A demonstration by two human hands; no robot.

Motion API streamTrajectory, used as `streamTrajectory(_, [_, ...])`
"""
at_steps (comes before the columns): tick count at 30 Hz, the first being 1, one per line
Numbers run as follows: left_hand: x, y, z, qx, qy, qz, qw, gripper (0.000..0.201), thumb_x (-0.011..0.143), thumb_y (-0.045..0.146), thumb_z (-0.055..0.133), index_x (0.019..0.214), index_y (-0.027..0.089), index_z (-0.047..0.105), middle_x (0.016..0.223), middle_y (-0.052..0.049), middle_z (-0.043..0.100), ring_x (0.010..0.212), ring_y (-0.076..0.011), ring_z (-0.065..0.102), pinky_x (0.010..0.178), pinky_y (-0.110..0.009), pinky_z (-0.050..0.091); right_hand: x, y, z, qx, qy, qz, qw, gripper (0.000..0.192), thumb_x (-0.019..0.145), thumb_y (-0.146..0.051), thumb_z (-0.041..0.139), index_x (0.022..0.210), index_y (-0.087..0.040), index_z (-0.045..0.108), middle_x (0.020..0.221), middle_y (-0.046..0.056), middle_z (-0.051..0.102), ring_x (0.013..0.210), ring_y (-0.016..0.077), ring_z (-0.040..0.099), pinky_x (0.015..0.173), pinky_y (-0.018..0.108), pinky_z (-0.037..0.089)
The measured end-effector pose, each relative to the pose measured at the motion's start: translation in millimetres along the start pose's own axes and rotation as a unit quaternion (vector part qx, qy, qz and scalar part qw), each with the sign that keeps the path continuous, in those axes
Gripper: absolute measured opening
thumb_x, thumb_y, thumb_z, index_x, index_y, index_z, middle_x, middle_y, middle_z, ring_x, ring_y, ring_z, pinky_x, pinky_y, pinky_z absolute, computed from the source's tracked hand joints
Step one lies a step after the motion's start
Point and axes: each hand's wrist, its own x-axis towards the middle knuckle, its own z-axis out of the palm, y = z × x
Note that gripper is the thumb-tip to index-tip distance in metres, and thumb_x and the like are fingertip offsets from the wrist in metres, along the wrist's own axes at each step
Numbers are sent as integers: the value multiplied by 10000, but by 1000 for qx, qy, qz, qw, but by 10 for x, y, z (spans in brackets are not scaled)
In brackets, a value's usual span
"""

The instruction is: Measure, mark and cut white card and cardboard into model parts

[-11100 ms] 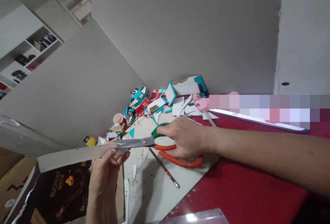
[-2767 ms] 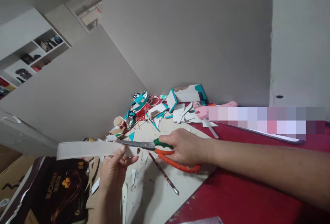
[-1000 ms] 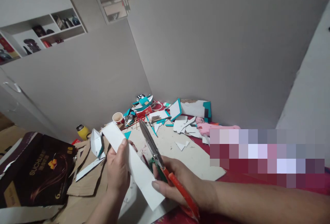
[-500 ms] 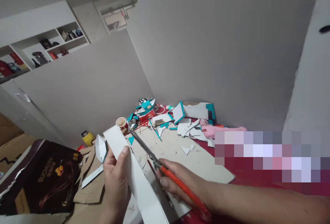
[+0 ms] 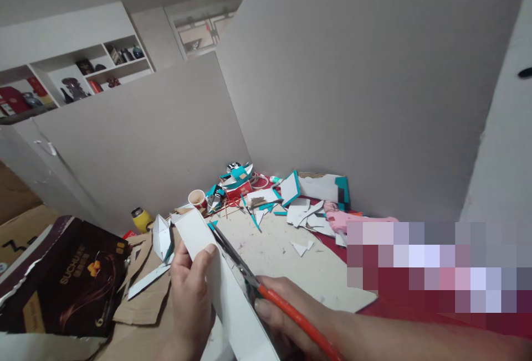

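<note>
White card strip [image 5: 216, 289] is held up over the near edge of the tabletop [image 5: 291, 261], running from far left to near right. It is pinched by the left hand [image 5: 192, 300], thumb on the upper face, apparently so that its right edge is offered to the blades. Scissors [image 5: 245, 272] with orange handles are gripped by the right hand [image 5: 291, 316], fingers closed through the loops; blades lie along that edge, slightly parted. Card offcuts [image 5: 303, 211] and a paper cup [image 5: 198, 199] are piled at the far corner. A dark box [image 5: 62, 278] lies left.
</note>
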Motion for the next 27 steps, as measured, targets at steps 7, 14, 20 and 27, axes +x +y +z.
streamTrajectory(7, [-34,-30,81,-7,8,-12,1000,445,662,332,759,1062,183,632,789,-29,723,711,-208,681,618,-261,517,-34,-25,13,34,9,20,999,524,861,-649,461,903,-145,599,712,18,529,669,160,498,602,265,463])
streamTrajectory(14, [-49,-85,92,-45,-6,-6,999,502,700,328,744,1166,200,607,841,-30,726,819,-218,684,746,-299,520,-27,-49,35,63,3,8,998,532,864,-653,460,882,-137,589,715,19,511,665,156,470,606,274,451])
streamTrajectory(20, [-24,-141,66,-38,-15,-22,999,496,740,369,727,1186,197,596,875,-43,728,849,-221,677,752,-298,514,-14,-54,57,83,14,21,996,535,861,-667,459,803,-138,516,682,-2,428,606,121,378,551,251,368])
streamTrajectory(27, [-34,-136,70,-11,-6,-7,1000,435,750,393,707,1103,153,625,902,-67,729,829,-230,674,743,-305,506,-18,-47,60,70,27,52,996,565,830,-728,453,710,-177,404,641,-27,346,572,98,301,495,233,273])
